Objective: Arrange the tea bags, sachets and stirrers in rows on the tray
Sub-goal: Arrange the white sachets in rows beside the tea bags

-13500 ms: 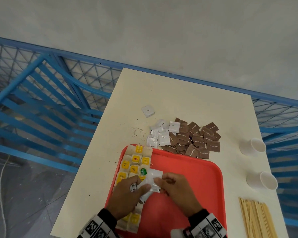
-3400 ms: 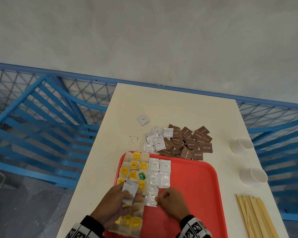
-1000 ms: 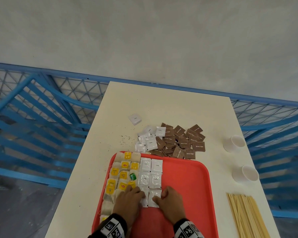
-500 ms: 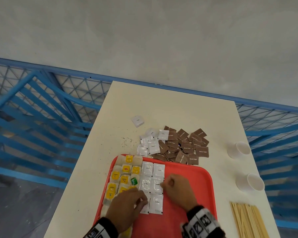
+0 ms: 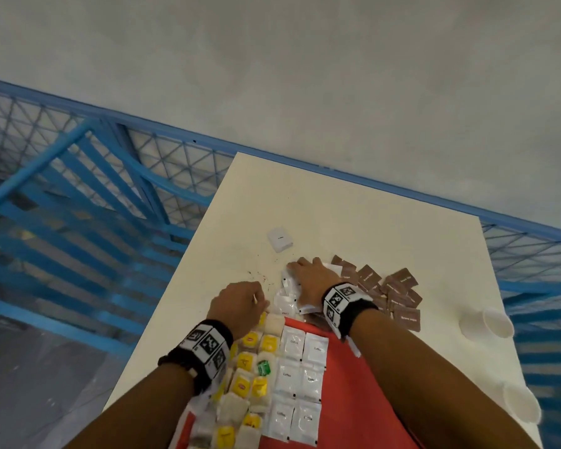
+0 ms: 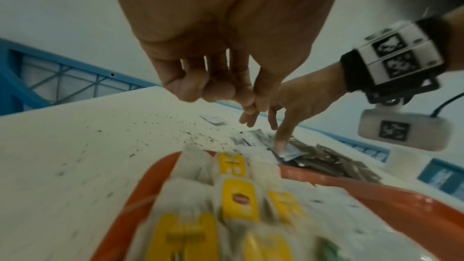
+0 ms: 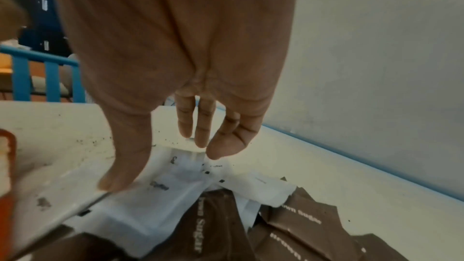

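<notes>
The right hand (image 5: 310, 280) reaches past the far edge of the red tray (image 5: 353, 393) with fingers spread and nearly straight, thumb and fingertips touching the loose white coffee sachets (image 5: 287, 296) on the table (image 5: 353, 215). The left hand (image 5: 240, 303) hovers over the tray's far left corner, fingers loosely curled, holding nothing. On the tray, tea bags (image 5: 250, 380) with yellow tags fill the left side, and six white sachets (image 5: 297, 387) lie in two neat columns just beside them. Brown sugar sachets (image 5: 399, 293) sit heaped to the right of the white pile. One white sachet (image 5: 280, 239) lies alone farther back.
</notes>
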A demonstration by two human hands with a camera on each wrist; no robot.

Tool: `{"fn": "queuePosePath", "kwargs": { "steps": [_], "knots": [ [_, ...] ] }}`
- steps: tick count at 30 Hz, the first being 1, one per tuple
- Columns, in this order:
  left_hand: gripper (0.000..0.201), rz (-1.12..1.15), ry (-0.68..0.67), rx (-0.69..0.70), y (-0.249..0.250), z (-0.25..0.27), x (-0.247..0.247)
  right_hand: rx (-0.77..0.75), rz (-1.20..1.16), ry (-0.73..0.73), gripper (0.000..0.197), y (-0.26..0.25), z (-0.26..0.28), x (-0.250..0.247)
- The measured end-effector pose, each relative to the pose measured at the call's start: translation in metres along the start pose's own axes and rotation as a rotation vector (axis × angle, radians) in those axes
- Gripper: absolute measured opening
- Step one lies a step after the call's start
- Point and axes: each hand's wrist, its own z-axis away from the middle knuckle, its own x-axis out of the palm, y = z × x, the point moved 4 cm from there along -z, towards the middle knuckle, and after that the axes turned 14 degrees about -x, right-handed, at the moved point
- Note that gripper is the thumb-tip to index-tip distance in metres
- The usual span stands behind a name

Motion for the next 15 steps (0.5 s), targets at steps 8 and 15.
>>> {"fn": "queuePosePath", "kwargs": {
  "steps": [8, 15],
  "knots": [
    [0.049, -0.319, -0.157, -0.018, 0.029, -0.046, 0.041, 0.056, -0.109, 0.014, 0.065, 0.012, -0.006, 0.017],
    [0.023, -0.321, -0.211, -0.039, 0.044, -0.051, 0.048, 0.0, -0.142, 0.113, 0.019, 0.01, -0.002, 0.018]
  ]
}}
